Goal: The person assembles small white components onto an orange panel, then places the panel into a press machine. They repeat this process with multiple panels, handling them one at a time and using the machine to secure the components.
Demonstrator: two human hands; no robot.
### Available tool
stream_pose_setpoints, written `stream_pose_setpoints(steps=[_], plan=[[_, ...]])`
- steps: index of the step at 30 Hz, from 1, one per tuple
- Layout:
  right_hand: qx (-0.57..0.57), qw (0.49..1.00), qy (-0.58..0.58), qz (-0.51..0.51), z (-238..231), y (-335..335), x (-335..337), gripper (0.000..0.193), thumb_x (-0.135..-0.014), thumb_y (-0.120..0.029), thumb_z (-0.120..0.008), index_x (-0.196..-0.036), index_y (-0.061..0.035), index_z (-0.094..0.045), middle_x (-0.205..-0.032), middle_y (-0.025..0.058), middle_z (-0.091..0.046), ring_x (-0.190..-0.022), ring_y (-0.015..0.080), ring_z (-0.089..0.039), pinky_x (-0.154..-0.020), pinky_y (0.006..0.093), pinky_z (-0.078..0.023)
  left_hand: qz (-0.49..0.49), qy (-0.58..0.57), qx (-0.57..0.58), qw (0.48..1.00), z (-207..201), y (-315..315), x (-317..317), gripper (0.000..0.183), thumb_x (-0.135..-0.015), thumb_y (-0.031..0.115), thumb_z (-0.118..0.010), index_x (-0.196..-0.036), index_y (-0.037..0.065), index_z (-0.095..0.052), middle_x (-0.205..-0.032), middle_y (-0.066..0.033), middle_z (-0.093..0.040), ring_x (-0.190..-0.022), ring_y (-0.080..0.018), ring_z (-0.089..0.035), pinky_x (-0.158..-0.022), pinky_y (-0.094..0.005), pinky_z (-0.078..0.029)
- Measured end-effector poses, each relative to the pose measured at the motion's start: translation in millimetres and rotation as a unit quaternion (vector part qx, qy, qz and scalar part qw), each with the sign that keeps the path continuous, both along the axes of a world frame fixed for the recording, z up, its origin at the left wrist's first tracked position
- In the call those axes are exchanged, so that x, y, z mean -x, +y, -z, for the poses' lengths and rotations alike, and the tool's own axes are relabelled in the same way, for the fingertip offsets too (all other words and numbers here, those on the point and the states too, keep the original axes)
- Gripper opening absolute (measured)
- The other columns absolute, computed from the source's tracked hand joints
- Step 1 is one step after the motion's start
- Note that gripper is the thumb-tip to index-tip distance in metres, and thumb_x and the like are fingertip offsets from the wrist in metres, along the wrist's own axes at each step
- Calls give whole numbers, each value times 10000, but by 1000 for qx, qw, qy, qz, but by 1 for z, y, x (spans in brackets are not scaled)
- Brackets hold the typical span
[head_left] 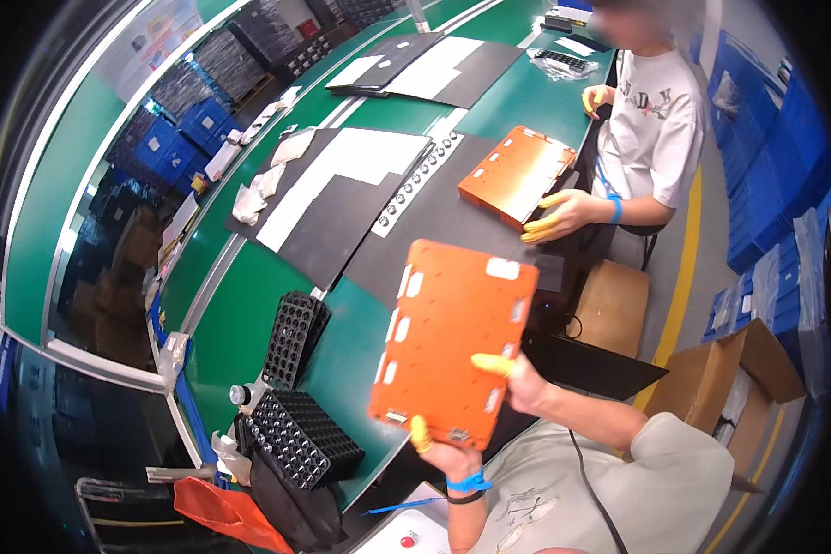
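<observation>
My left grip (450, 456) at six o'clock and right grip (523, 383) at four hold the orange panel (448, 337), probably for balance.

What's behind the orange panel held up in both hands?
Past the edges of the orange panel, green table and dark grey mat show; whatever it directly covers is hidden.

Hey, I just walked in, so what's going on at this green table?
The person's left hand and right hand hold an orange rectangular panel with white patches. Farther along the green table, a co-worker's hand is at the corner of a second orange panel lying on a dark grey sheet. Black trays with round holes sit nearer.
</observation>
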State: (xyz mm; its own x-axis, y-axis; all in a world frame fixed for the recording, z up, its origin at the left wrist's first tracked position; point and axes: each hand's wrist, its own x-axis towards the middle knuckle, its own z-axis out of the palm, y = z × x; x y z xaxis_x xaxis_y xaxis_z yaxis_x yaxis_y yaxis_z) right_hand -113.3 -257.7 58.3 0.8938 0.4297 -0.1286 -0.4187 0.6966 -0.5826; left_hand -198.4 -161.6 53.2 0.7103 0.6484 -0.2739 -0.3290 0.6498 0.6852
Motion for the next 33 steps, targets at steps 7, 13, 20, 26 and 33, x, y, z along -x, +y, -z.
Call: stream_pose_setpoints(steps=[7,13,20,26,33], plan=[[35,992,-96,-68,8,56,18,365,-980,-204,-654,-1283,-9,-593,-1228,70,-650,-1135,139,-595,-986,331,-491,-51,22,-2,998,11,40,27,620,-968,428,-510,-1403,-10,-448,-1379,-180,-541,-1214,-318,-564,-1028,-459,-458],[142,855,-400,-298,2,43,12,952,-819,-324,-839,-1528,-25,-278,-1514,156,-407,-1402,262,-372,-1166,419,-318,17,-71,13,997,-8,79,47,603,-963,442,-521,-1374,2,-495,-1297,-179,-592,-1136,-333,-607,-974,-498,-491],[67,869,-314,-378,-11,19,-57,445,-1021,-150,-568,-1434,-4,-492,-1380,103,-575,-1231,141,-542,-1047,330,-437,9,-138,2,990,-28,96,91,529,-949,379,-537,-1338,21,-545,-1252,-152,-632,-1136,-340,-611,-1004,-523,-472],[-200,753,-198,-595,-6,40,-83,1123,-807,-846,-489,-1482,46,-386,-1523,170,-424,-1411,289,-407,-1150,459,-333,-79,-209,73,972,-12,74,161,527,-923,224,-531,-1394,-10,-488,-1327,-177,-584,-1174,-351,-596,-1003,-503,-496],[-178,646,-99,-735,39,89,-93,970,-737,-477,-858,-1436,30,-416,-1400,151,-525,-1247,225,-549,-996,396,-505,-208,-150,-36,966,-18,1,253,569,-931,76,-537,-1478,3,-400,-1371,-177,-562,-1212,-296,-605,-1027,-432,-509]])
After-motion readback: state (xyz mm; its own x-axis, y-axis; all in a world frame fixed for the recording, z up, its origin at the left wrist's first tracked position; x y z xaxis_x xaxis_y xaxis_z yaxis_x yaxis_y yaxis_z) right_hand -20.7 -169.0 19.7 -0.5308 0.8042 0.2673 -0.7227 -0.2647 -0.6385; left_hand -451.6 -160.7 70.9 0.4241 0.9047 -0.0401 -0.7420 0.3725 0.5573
